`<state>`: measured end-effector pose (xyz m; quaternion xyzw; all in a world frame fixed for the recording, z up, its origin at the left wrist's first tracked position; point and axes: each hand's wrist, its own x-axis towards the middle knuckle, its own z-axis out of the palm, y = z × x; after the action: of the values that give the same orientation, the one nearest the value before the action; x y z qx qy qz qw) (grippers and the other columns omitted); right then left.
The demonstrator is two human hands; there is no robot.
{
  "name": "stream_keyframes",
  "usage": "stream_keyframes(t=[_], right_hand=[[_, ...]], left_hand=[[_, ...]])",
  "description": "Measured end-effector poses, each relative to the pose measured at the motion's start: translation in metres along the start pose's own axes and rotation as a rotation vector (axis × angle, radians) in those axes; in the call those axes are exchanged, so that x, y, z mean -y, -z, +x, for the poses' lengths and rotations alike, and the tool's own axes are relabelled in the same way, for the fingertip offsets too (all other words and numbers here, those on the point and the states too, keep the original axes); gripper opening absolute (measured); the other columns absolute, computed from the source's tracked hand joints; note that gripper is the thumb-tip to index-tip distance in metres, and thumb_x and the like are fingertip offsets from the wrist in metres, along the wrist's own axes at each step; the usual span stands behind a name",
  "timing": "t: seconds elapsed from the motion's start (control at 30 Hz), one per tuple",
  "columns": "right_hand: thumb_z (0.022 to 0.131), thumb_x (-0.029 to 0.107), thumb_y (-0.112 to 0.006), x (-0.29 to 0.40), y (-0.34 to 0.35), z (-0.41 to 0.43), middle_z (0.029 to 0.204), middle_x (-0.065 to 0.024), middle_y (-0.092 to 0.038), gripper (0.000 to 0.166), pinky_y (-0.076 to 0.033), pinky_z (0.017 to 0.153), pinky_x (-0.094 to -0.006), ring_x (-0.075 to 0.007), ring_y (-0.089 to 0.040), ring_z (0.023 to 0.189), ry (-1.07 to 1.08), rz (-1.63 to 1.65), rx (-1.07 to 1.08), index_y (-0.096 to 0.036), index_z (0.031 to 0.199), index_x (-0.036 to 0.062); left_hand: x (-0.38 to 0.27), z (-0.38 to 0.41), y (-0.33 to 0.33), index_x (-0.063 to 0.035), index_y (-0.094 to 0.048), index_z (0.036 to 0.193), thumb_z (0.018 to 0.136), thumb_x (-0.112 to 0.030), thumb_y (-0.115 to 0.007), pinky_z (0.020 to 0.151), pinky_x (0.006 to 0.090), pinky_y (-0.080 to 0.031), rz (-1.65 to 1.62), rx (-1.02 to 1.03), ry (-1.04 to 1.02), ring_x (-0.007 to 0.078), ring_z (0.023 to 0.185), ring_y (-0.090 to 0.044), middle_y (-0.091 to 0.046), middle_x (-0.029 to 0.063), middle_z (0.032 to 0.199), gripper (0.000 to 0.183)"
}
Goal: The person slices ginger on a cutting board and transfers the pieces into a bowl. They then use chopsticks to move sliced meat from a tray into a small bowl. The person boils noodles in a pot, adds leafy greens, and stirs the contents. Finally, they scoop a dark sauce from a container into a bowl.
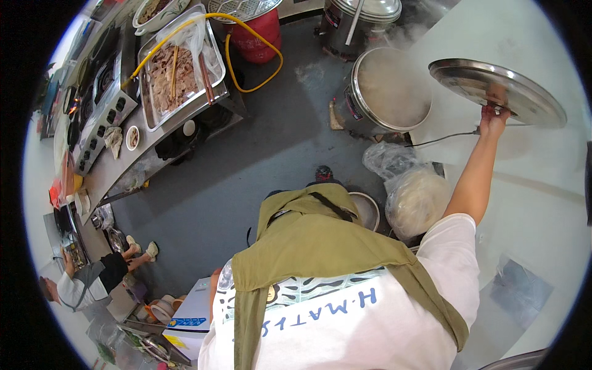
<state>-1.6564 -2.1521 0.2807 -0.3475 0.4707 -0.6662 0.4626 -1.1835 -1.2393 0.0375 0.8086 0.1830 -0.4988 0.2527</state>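
My right hand (494, 118) reaches out to the right and grips a wide, round stainless-steel lid (522, 99) near its middle. The lid hangs tilted beside the pale wall, its shiny surface mirroring the fingers. To its left stands a large uncovered pot (356, 99) with a metal rim. Steam rises from the pale contents and blurs them. The lid is apart from this pot. My left hand is out of view; only a bit of that arm shows at my side.
A clear plastic bag (416, 201) and a power cord (439, 138) lie below the pot. Another lidded pot (337, 27) stands behind. Leftward, a steel counter (115, 169) bears a tray (150, 120) of sliced meat and a gas stove (104, 115). Another person (92, 282) works at lower left.
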Motion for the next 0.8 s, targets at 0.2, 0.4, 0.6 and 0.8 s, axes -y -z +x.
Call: stream_keyframes(t=[0.2,0.4,0.6,0.8], right_hand=[[0.080,0.046,-0.050,0.028,-0.007,-0.018,0.104,-0.0091,-0.054,0.052,-0.044,0.061,-0.0310,-0.0200,-0.050,0.080,-0.111,0.207,0.117,-0.045,0.109,0.0034],[0.081,0.047,-0.045,0.031,0.003,-0.002,0.096,-0.0145,-0.051,0.054,-0.042,0.055,-0.0285,-0.0213,-0.049,0.072,-0.253,0.306,0.030,-0.042,0.110,0.0027],[0.080,0.062,-0.038,0.025,0.011,0.008,0.096,-0.0162,-0.051,0.067,-0.041,0.053,-0.0285,-0.0226,-0.049,0.070,-0.304,0.389,0.022,-0.040,0.113,0.0039],[0.070,0.043,-0.064,0.040,0.008,-0.009,0.096,-0.0135,-0.056,0.056,-0.047,0.059,-0.0334,-0.0221,-0.052,0.071,-0.349,0.473,0.066,-0.047,0.105,0.0030]], left_hand=[[0.006,-0.035,-0.073,-0.0101,-0.049,0.119,0.080,-0.019,-0.055,0.049,0.0298,-0.045,0.006,0.010,-0.028,0.0156,0.061,-0.058,-0.060,0.0054,0.099,0.040],[0.009,-0.052,-0.119,-0.0107,-0.049,0.119,0.080,-0.020,-0.056,0.049,0.0295,-0.045,-0.023,-0.002,-0.051,0.0155,0.062,-0.058,-0.060,0.0049,0.100,0.040],[0.033,-0.047,-0.143,-0.0113,-0.050,0.118,0.080,-0.021,-0.056,0.049,0.0293,-0.045,-0.088,-0.017,-0.031,0.0154,0.062,-0.058,-0.060,0.0044,0.100,0.040],[0.037,-0.048,-0.144,-0.0117,-0.050,0.118,0.080,-0.023,-0.057,0.048,0.0287,-0.044,-0.051,-0.054,-0.053,0.0152,0.063,-0.059,-0.061,0.0044,0.098,0.041]])
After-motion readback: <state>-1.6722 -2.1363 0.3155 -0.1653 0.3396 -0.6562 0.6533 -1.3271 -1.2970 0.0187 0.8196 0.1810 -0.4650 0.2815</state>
